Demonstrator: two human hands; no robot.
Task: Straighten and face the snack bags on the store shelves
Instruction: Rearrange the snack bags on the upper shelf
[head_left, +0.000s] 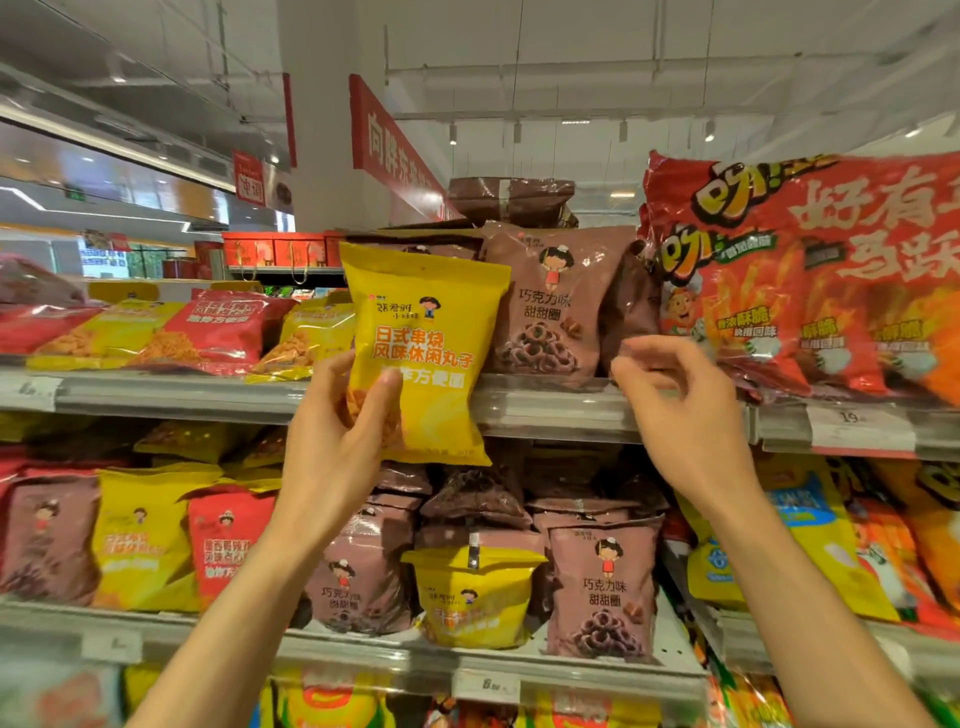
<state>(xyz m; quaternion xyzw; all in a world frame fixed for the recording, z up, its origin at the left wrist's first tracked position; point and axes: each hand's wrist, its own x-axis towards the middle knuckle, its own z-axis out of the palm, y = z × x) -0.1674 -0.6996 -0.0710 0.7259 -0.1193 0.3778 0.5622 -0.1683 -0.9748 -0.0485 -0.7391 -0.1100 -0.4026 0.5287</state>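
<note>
My left hand (345, 415) grips a yellow snack bag (426, 332) by its lower left corner and holds it upright in front of the top shelf's edge (545, 402). Behind it on that shelf stands a brown chocolate-ring bag (553, 306), facing out. My right hand (680, 410) hovers at the shelf edge with fingers curled and apart, holding nothing, its fingertips close to a dark brown bag (631, 312) turned sideways beside the large red snack bags (810, 275).
Red and yellow bags (171, 332) lie flat on the top shelf's left part. The lower shelf (363, 654) holds brown, yellow and red bags, some slumped. Another brown bag (511, 200) lies on top of the upper stack. Price tags (860, 426) line the shelf edges.
</note>
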